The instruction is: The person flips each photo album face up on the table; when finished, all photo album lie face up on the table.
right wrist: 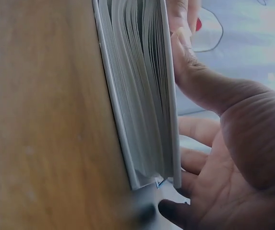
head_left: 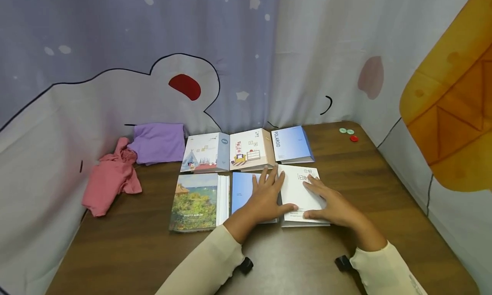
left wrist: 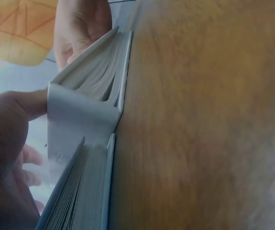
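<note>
A white album (head_left: 294,188) with dark lettering lies flat on the wooden table, at the right end of the front row. My left hand (head_left: 265,201) spreads its fingers across the album's left side, its thumb touching the cover near the lower edge. Part of a blue album (head_left: 241,190) shows beneath that hand; the rest is covered. From the right, my right hand (head_left: 332,206) rests on the white cover with straight fingers and thumb. Its page edges (right wrist: 137,91) face the right wrist camera, while the white spine (left wrist: 79,108) shows in the left wrist view beside my thumb.
A landscape-covered photo album (head_left: 194,201) stands left of the blue one. Behind are two illustrated albums (head_left: 205,152) (head_left: 246,152) and a blue Polaroid album (head_left: 290,143). Purple cloth (head_left: 161,143) and pink cloth (head_left: 113,179) lie left; green discs (head_left: 343,130) and a red disc (head_left: 354,138) lie back right.
</note>
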Tool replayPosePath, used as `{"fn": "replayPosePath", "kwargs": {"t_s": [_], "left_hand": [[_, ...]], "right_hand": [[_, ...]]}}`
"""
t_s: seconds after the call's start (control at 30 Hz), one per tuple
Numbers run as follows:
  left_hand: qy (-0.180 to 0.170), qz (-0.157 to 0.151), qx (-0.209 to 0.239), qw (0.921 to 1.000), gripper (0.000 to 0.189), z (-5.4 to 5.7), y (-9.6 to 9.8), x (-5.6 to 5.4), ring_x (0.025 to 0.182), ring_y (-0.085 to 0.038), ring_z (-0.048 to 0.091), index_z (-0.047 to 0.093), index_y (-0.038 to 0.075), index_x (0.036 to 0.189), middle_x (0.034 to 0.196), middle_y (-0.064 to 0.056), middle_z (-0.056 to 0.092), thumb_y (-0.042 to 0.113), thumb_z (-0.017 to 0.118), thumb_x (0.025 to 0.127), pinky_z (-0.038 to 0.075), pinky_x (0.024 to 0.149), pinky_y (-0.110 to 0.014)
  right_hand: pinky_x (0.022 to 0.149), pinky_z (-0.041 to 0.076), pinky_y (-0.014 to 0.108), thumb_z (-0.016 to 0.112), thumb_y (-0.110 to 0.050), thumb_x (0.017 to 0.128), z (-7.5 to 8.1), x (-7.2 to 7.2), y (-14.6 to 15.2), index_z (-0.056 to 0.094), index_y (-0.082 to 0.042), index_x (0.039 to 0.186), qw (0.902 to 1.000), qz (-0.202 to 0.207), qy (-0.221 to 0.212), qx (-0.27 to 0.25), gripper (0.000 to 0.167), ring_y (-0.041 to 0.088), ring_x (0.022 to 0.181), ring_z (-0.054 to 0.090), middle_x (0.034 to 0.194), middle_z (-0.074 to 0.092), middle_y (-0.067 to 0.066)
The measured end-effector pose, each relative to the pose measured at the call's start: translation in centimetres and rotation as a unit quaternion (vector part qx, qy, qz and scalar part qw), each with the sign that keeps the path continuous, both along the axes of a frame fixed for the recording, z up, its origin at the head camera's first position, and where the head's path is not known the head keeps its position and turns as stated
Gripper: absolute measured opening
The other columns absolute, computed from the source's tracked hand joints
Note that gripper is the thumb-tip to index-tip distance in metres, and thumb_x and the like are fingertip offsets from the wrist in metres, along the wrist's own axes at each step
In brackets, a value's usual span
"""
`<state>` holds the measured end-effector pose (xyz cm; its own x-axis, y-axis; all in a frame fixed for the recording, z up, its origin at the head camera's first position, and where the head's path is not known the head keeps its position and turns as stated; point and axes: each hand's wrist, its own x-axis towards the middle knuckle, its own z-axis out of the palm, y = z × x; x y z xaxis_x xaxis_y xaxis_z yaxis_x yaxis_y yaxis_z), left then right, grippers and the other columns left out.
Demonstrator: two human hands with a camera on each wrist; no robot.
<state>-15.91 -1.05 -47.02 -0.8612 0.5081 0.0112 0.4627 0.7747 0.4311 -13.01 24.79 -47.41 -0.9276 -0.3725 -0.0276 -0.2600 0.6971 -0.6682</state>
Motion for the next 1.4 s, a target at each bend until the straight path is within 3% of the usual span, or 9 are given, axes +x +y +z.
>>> {"fn": "replayPosePath", "kwargs": {"t_s": [0.1,0.6,1.0,1.1,1.2,1.4], "left_hand": [[0.007,0.002,-0.012,0.9999,0.103,-0.1,-0.3,0.1,0.172,-0.046,0.007,0.035,0.013,0.172,0.185,-0.009,0.020,0.073,0.069,0.096,0.009,0.132,-0.078],[0.032,0.010,-0.064,0.9974,0.098,-1.3,0.6,0.6,0.171,-0.044,0.013,0.031,0.018,0.174,0.185,-0.005,0.018,0.079,0.053,0.101,0.011,0.133,-0.077],[0.032,0.005,-0.040,0.9987,0.092,-1.2,0.4,0.1,0.170,-0.048,0.014,0.029,0.022,0.175,0.186,-0.005,0.017,0.078,0.047,0.104,0.011,0.130,-0.080],[0.030,0.006,-0.029,0.9991,0.090,-0.7,-0.4,0.0,0.170,-0.048,0.014,0.028,0.024,0.176,0.185,-0.006,0.020,0.077,0.046,0.105,0.011,0.130,-0.082],[0.028,0.014,-0.013,0.9994,0.089,0.5,-1.7,-0.3,0.170,-0.049,0.014,0.027,0.024,0.176,0.185,-0.008,0.020,0.075,0.048,0.106,0.009,0.128,-0.083],[0.027,0.069,0.002,0.9973,0.088,2.4,-5.6,-1.9,0.170,-0.051,0.012,0.028,0.025,0.175,0.186,-0.009,0.015,0.073,0.051,0.106,0.006,0.128,-0.085]], "right_hand": [[0.125,0.022,0.082,0.094,-0.040,0.085,-0.2,-0.4,0.2,0.045,-0.008,0.167,0.9999,-0.001,-0.015,-0.005,0.101,0.059,0.165,0.017,0.180,0.023,0.025],[0.126,0.015,0.083,0.095,-0.036,0.084,-0.9,-1.2,1.3,0.042,-0.009,0.169,0.9990,0.010,-0.040,-0.016,0.103,0.058,0.167,0.010,0.182,0.018,0.024],[0.126,0.013,0.083,0.096,-0.035,0.085,0.0,-2.0,1.8,0.040,-0.008,0.170,0.9982,0.023,-0.052,-0.019,0.105,0.058,0.167,0.006,0.182,0.015,0.024],[0.127,0.013,0.082,0.095,-0.036,0.085,0.6,-2.1,1.6,0.041,-0.006,0.169,0.9984,0.025,-0.050,-0.013,0.105,0.059,0.166,0.007,0.181,0.017,0.026],[0.127,0.015,0.082,0.093,-0.038,0.087,1.4,-2.1,1.0,0.039,-0.003,0.168,0.9991,0.027,-0.032,-0.003,0.104,0.059,0.166,0.009,0.181,0.018,0.027],[0.127,0.023,0.080,0.088,-0.038,0.094,3.9,-2.3,-2.3,0.041,-0.001,0.167,0.9994,0.031,0.015,0.003,0.095,0.056,0.166,0.020,0.181,0.022,0.026]]}}
